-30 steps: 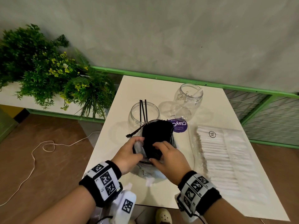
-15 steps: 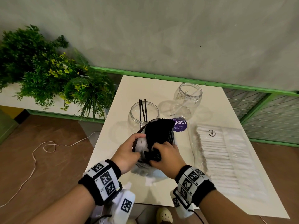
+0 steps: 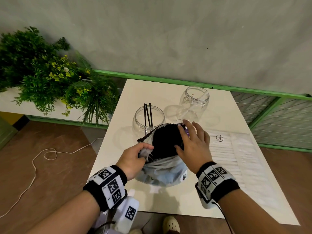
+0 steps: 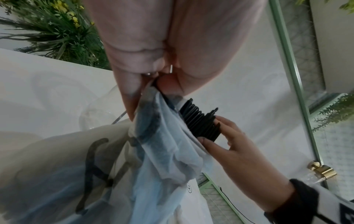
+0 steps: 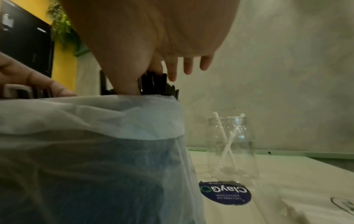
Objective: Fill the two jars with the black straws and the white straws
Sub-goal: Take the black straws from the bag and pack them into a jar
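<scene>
A clear plastic bag [image 3: 162, 169] stands on the white table [image 3: 145, 92] with a thick bundle of black straws [image 3: 162, 142] sticking out of its mouth. My left hand [image 3: 146, 149] pinches the bag's rim [image 4: 153, 94] on the left. My right hand [image 3: 181, 134] hovers over the bundle with fingers spread and straight, its thumb [image 5: 128, 86] touching the straw ends [image 4: 199, 121]. Behind the bag, the left jar [image 3: 158, 119] holds three black straws [image 3: 147, 114]. The right jar [image 3: 194, 102] holds a few white straws [image 5: 226, 144].
A flat pack of white straws [image 3: 228, 152] lies on the table's right half. A purple round sticker [image 5: 226, 194] sits beside the bag. A leafy planter [image 3: 50, 78] stands off the table's left, a green rail [image 3: 168, 81] runs behind, and a cord [image 3: 42, 154] lies on the floor.
My right hand has let go of the black straws, opened its fingers and lifted toward the far right of the bundle. My left hand still pinches the bag's rim.
</scene>
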Action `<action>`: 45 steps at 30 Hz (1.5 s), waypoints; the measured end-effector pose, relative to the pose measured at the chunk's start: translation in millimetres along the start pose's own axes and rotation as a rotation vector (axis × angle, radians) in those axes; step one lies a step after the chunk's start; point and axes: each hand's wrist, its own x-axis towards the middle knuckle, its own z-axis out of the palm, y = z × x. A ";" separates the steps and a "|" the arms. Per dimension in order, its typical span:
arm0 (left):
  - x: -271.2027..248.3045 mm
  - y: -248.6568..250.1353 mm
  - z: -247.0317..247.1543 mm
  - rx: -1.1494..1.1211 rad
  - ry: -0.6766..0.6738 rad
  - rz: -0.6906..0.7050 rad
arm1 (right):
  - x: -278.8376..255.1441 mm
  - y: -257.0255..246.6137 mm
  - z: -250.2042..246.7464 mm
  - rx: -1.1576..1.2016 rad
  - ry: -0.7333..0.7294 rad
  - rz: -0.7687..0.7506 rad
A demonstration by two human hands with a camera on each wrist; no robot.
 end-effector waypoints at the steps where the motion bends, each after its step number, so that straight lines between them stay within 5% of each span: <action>1: 0.0 0.9 0.1 -0.005 0.001 -0.010 | -1.1 -2.1 -2.9 -0.005 0.007 -0.004; 5: 2.7 1.0 1.0 -0.027 -0.005 -0.007 | -23.0 -25.7 -14.5 0.253 0.124 -0.286; 8: 4.1 1.1 4.0 -0.067 -0.023 -0.009 | -40.6 -44.0 -7.4 0.239 -0.067 -0.430; 13: 2.8 4.2 4.7 -0.117 -0.067 -0.043 | -29.6 -53.0 11.6 0.247 -0.088 -0.282; 19: 1.3 5.0 5.2 -0.191 -0.003 -0.079 | -33.5 -42.8 14.9 0.409 0.066 -0.253; 23: 2.8 4.6 5.8 -0.189 0.129 -0.267 | -34.8 -38.7 18.5 0.450 0.061 -0.194; 28: -2.2 25.5 0.1 -0.119 -0.176 -0.557 | -35.8 -34.8 18.9 0.498 -0.023 -0.201; 35: 6.4 24.4 5.2 -0.192 -0.160 -0.423 | -40.2 -29.8 13.3 0.530 -0.264 -0.201; 45: 6.6 22.3 4.9 -0.263 -0.129 -0.355 | -38.1 -30.8 10.0 0.595 -0.289 -0.116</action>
